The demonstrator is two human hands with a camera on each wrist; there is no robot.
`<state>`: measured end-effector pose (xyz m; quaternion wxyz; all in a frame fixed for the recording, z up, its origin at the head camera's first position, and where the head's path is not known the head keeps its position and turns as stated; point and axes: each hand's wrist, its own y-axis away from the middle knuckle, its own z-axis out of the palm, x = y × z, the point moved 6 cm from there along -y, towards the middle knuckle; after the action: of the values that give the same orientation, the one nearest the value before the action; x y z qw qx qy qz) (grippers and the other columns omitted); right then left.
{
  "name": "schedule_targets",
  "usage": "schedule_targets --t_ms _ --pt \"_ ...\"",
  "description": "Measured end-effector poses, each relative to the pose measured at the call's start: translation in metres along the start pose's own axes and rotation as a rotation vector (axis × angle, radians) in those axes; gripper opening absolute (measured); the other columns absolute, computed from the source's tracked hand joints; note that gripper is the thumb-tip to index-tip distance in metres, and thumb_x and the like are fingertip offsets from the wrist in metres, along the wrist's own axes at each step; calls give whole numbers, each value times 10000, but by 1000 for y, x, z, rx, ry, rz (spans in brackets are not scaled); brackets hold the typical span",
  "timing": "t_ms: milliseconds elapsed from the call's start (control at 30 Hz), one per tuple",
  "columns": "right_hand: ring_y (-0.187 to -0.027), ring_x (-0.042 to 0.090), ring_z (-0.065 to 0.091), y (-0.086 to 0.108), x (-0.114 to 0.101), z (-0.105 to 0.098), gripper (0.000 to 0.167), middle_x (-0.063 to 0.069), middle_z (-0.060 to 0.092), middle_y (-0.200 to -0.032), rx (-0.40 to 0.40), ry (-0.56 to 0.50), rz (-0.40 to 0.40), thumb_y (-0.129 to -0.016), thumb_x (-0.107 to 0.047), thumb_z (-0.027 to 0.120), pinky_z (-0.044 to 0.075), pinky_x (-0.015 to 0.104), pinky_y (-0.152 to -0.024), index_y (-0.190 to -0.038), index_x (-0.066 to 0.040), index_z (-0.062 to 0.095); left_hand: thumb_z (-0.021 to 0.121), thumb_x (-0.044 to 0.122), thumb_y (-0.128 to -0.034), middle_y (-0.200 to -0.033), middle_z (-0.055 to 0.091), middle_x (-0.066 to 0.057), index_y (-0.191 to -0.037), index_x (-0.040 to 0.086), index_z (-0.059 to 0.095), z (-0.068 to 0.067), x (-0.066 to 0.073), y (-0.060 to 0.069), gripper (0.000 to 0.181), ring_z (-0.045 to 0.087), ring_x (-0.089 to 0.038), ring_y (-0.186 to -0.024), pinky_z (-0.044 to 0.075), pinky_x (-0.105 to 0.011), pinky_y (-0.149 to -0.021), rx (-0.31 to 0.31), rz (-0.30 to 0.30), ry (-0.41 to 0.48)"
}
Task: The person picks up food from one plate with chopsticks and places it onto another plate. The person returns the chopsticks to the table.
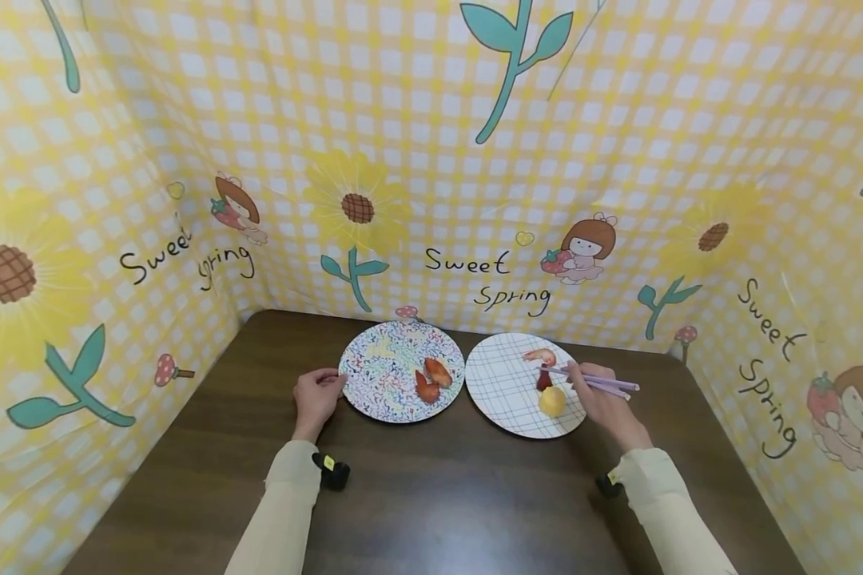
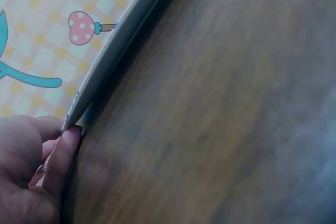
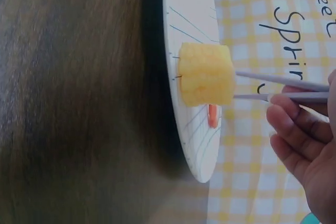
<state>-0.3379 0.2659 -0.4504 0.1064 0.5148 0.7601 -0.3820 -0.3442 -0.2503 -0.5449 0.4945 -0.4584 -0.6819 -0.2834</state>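
My left hand (image 1: 318, 399) pinches the left rim of a speckled plate (image 1: 374, 383), thumb and finger on its edge in the left wrist view. Two reddish-orange food pieces (image 1: 427, 388) lie on that plate. My right hand (image 1: 607, 406) grips a pair of light purple chopsticks (image 1: 611, 385) over the right part of a white plate with crossing lines (image 1: 499, 383). Their tips are at a dark red piece (image 1: 543, 378), between a shrimp (image 1: 541, 355) and a yellow chunk (image 1: 552, 402). In the right wrist view the yellow chunk (image 3: 206, 74) hides the tips; whether they hold anything I cannot tell.
Both plates stand side by side near the back of a dark brown wooden table (image 1: 431, 495). A yellow checked cloth (image 1: 417, 160) with flowers and lettering rises behind the table and along both sides. A black band is on each wrist.
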Motion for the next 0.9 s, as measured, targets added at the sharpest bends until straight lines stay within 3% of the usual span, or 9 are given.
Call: schedule_targets --t_ms 167,300,467,600,900 --pt "-565 135 501 -2 11 5 390 85 643 -635 19 16 55 -1044 -141 528 405 250 -496 -737 39 686 753 153 -929 -973 736 -217 -1088 -60 731 2 -1 0 267 657 -104 -713 539 -170 -585 -5 6 16" --pt "-600 145 534 -4 15 11 422 120 687 -697 -82 25 113 -1055 -192 498 429 256 -520 -781 34 726 754 167 -930 -981 736 -208 -1091 -48 735 2 -3 1 269 653 -104 -729 537 -165 -590 -6 -3 5" --pt "-561 108 443 -8 6 17 358 71 562 -623 -186 -4 73 -1042 -108 519 386 247 -496 -738 20 657 762 173 -922 -984 740 -213 -1081 -44 740 1 -3 0 270 658 -115 -744 528 -154 -589 5 13 -1" --pt "-547 79 400 -9 -2 15 352 -13 479 -613 -171 -20 38 -1022 -56 542 359 225 -494 -677 -16 593 758 168 -924 -981 739 -220 -1080 -55 736 1 -2 0 273 660 -118 -743 522 -152 -584 -1 19 -7" --pt "-590 97 435 -9 -8 13 248 22 531 -655 -96 -46 -28 -1020 -32 565 386 210 -530 -781 -27 631 750 187 -933 -989 738 -212 -1086 -36 742 1 2 -2 271 657 -130 -754 509 -142 -587 1 18 -22"
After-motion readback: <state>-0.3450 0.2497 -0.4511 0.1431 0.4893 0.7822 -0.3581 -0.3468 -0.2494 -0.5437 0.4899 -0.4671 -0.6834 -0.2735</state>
